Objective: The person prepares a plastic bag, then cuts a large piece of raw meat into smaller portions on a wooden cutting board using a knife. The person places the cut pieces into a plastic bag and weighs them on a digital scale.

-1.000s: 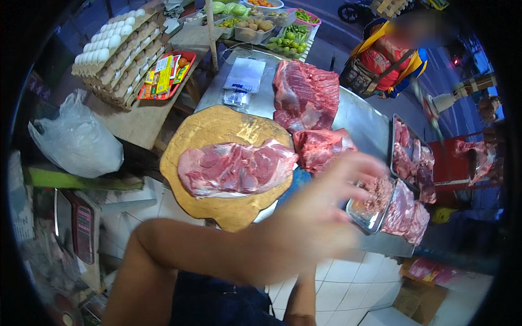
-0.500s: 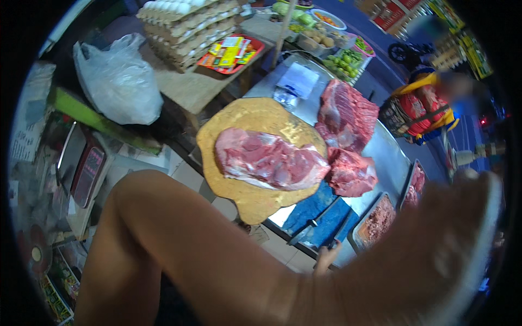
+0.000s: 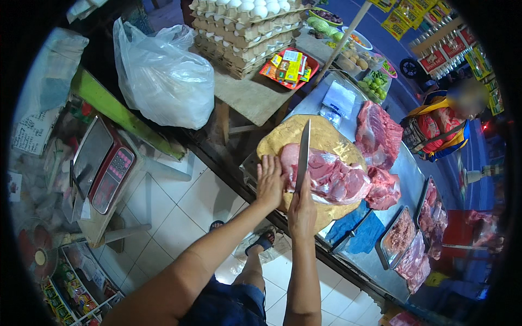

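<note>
A large slab of raw pork lies on a thick, rounded wooden chopping board. My right hand is closed around the handle of a long knife. Its blade points away from me, over the left part of the slab. Flat and with fingers stretched, my left hand rests at the slab's left end, by the board's edge. To the right of the board, a second long, dark-handled tool lies on a blue cloth; I cannot tell whether it is a knife or a sharpening steel.
More raw meat lies on the metal table, with a tray of ground meat at right. Stacked egg trays, a plastic bag and a red tray of packets stand beyond. A scale is at left. Someone stands at far right.
My right hand has lifted the knife off the blue cloth and brought it over the pork. The arm that crossed the view has swung down, and my left hand now rests by the slab.
</note>
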A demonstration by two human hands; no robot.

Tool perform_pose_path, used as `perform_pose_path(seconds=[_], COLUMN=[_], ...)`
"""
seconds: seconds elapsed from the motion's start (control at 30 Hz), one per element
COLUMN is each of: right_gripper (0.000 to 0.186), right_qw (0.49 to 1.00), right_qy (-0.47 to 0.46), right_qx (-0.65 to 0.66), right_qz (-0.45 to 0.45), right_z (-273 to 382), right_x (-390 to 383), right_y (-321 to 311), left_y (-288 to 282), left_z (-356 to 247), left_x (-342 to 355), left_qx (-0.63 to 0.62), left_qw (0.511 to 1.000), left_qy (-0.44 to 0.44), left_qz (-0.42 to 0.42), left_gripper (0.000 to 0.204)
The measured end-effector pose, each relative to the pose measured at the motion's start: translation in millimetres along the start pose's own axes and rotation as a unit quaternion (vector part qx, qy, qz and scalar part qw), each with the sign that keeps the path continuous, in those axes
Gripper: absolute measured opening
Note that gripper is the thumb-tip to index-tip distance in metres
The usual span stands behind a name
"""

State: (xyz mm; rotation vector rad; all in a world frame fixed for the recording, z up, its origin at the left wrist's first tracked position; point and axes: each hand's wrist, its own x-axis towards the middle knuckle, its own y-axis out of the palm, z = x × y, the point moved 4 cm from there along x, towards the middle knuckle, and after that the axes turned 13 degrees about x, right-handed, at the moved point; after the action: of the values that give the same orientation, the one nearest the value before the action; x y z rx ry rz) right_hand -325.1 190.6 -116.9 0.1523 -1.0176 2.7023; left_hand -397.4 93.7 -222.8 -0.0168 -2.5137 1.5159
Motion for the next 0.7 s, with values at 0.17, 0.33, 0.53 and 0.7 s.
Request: perform_pose_path(seconds=[0.17, 0.33, 0.53, 0.7], right_gripper=[0.073, 0.068, 0.069, 0.071], right_qw=[0.996, 0.999, 0.998, 0.995], right_qy=[0.074, -0.012, 0.047, 0.057], right_qx=[-0.023, -0.021, 0.004, -0.035], right_qz=[0.052, 0.027, 0.044, 0.075], right_z=[2, -4, -13, -12], right_x=[32, 26, 16, 19], right_y=[7, 8, 12, 12], left_y=[-1, 3, 4, 3], left_z=[-11, -20, -20, -19], left_x=[11, 8, 4, 2], left_qx=[-0.084, -0.094, -0.121, -0.129], left_qw=[0.994, 0.993, 0.989, 0.989], left_qy=[-0.034, -0.051, -0.047, -0.041], left_qz=[-0.056, -0.051, -0.075, -0.061], left_gripper=[0.061, 0.062, 0.057, 0.054])
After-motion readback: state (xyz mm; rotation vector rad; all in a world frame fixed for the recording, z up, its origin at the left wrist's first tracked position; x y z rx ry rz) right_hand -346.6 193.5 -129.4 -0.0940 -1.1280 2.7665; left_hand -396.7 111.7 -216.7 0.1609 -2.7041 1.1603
